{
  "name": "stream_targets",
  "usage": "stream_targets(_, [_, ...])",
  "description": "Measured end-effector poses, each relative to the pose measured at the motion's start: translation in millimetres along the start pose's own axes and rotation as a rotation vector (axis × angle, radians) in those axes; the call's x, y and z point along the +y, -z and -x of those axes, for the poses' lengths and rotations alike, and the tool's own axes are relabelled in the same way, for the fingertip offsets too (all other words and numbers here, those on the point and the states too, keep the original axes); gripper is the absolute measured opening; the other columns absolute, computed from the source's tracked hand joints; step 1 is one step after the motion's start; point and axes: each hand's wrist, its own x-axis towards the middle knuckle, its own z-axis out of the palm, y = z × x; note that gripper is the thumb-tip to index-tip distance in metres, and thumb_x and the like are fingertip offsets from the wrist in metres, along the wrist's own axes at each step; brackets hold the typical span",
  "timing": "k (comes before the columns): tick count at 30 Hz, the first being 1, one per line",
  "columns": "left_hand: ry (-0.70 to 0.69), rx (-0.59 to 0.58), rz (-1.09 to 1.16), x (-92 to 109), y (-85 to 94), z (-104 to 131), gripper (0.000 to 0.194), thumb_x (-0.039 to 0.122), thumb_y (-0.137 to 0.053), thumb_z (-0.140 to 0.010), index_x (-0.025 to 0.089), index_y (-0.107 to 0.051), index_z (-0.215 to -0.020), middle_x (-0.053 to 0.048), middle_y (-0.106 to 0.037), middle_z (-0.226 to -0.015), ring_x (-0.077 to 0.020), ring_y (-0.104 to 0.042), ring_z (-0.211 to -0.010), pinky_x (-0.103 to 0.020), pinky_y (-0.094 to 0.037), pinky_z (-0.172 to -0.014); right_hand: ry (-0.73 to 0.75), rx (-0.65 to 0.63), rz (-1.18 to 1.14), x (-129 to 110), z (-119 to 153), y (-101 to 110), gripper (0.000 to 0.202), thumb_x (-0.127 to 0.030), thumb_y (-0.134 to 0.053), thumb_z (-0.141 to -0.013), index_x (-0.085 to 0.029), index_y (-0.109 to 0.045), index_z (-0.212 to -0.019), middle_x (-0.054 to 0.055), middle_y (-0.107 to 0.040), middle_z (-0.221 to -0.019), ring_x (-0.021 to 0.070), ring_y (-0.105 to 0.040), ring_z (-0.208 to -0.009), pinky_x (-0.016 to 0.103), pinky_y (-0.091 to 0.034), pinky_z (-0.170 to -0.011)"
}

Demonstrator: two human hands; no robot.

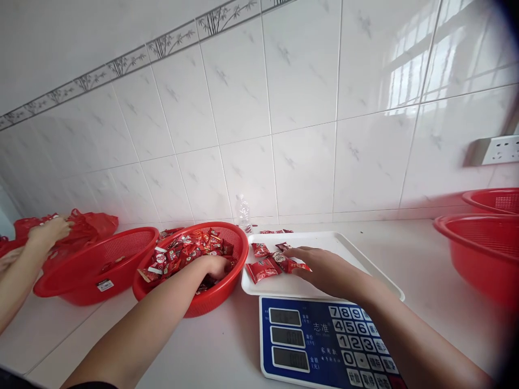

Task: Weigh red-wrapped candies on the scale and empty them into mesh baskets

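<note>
My left hand reaches down into a red plastic basket filled with small red wrapped snacks. Its fingers are buried among the wrappers, so their grip is hidden. On the white tray, my right hand bends over a few red snack packets, with one packet between its thumb and fingers. A blue electronic scale with displays and number keys sits just below the tray, partly covered by my right forearm.
Another red basket stands at left, with a few packets inside. Beyond it, another person's hands are at red plastic bags. A clear bottle stands by the tiled wall. Red baskets are at right, below a wall socket.
</note>
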Motion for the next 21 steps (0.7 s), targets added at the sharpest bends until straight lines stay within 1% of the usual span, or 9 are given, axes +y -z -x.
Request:
stream_targets(3, [0.039,-0.04,-0.034,2,6.6,4,0.01,0.026,-0.064,-0.057,0.022,-0.065,-0.066,-0.005,-0.069,-0.069,-0.0233,-0.061,-0.064,-0.03,-0.044,-0.063,-0.008,-0.01,-0.003,0,1,-1,0.045,-0.031,-0.043,-0.086,-0.022,-0.049,-0.13,0.007,-0.058,-0.126,0.0272,-0.055,-0.111,0.042,-0.044,-0.089])
stream_targets(5, [0.054,-0.01,-0.044,2,10.7,6,0.008,0.027,-0.061,-0.062,0.021,-0.063,-0.068,-0.007,-0.069,-0.076,-0.0241,-0.061,-0.069,-0.03,-0.043,-0.064,0.003,-0.011,-0.012,0,1,-1,0.044,-0.031,-0.043,-0.086,-0.023,-0.051,-0.128,0.007,-0.06,-0.123,0.0269,-0.056,-0.109,0.041,-0.045,-0.089])
stream_targets(7, [0.071,0.035,-0.048,1,13.7,6,0.008,0.026,-0.06,-0.064,0.021,-0.062,-0.069,-0.008,-0.069,-0.08,-0.0238,-0.061,-0.072,-0.03,-0.043,-0.066,0.049,-0.012,-0.028,-1,1,-1,0.043,-0.029,-0.044,-0.085,-0.024,-0.052,-0.127,0.007,-0.061,-0.122,0.0258,-0.057,-0.108,0.04,-0.045,-0.089])
stream_targets(9, [0.091,0.077,-0.049,-2,15.3,5,0.006,0.026,-0.058,-0.067,0.02,-0.06,-0.069,-0.007,-0.068,-0.08,-0.0227,-0.06,-0.072,-0.029,-0.042,-0.065,0.113,-0.019,-0.047,-3,0,-3,0.043,-0.025,-0.044,-0.084,-0.026,-0.054,-0.125,0.005,-0.059,-0.124,0.0241,-0.055,-0.112,0.038,-0.043,-0.091])
stream_targets(11, [0.107,0.121,-0.052,-5,15.8,3,0.006,0.026,-0.057,-0.07,0.02,-0.058,-0.07,-0.007,-0.068,-0.081,-0.0218,-0.06,-0.072,-0.028,-0.042,-0.065,0.171,-0.033,-0.064,-4,-1,-4,0.044,-0.021,-0.047,-0.081,-0.024,-0.055,-0.124,0.005,-0.056,-0.128,0.0226,-0.05,-0.117,0.035,-0.04,-0.096])
stream_targets(13, [0.119,0.166,-0.068,-7,16.4,1,0.007,0.026,-0.055,-0.073,0.02,-0.059,-0.074,-0.008,-0.067,-0.086,-0.022,-0.061,-0.075,-0.028,-0.042,-0.066,0.195,-0.041,-0.076,-4,-2,-5,0.044,-0.018,-0.047,-0.079,-0.023,-0.057,-0.121,0.005,-0.055,-0.129,0.0218,-0.048,-0.12,0.034,-0.037,-0.099])
stream_targets(16, [0.137,0.213,-0.118,-6,19.4,1,0.014,0.024,-0.051,-0.077,0.02,-0.059,-0.088,-0.011,-0.067,-0.094,-0.0247,-0.062,-0.082,-0.03,-0.042,-0.07,0.188,-0.039,-0.083,-4,-2,-4,0.037,-0.017,-0.045,-0.08,-0.023,-0.064,-0.112,0.005,-0.06,-0.122,0.0223,-0.054,-0.113,0.034,-0.041,-0.095])
stream_targets(19, [0.165,0.245,-0.183,1,25.9,3,0.023,0.023,-0.046,-0.081,0.018,-0.057,-0.1,-0.015,-0.066,-0.097,-0.0288,-0.062,-0.087,-0.034,-0.042,-0.071,0.171,-0.045,-0.075,-3,0,1,0.033,-0.018,-0.046,-0.081,-0.023,-0.066,-0.107,0.005,-0.063,-0.118,0.0228,-0.056,-0.109,0.034,-0.043,-0.092])
stream_targets(21, [0.182,0.29,-0.231,10,31.5,5,0.026,0.024,-0.042,-0.084,0.018,-0.056,-0.105,-0.017,-0.066,-0.097,-0.0305,-0.061,-0.09,-0.036,-0.042,-0.072,0.178,-0.049,-0.07,-4,2,3,0.035,-0.017,-0.046,-0.08,-0.021,-0.065,-0.11,0.007,-0.062,-0.121,0.0227,-0.055,-0.112,0.034,-0.041,-0.094])
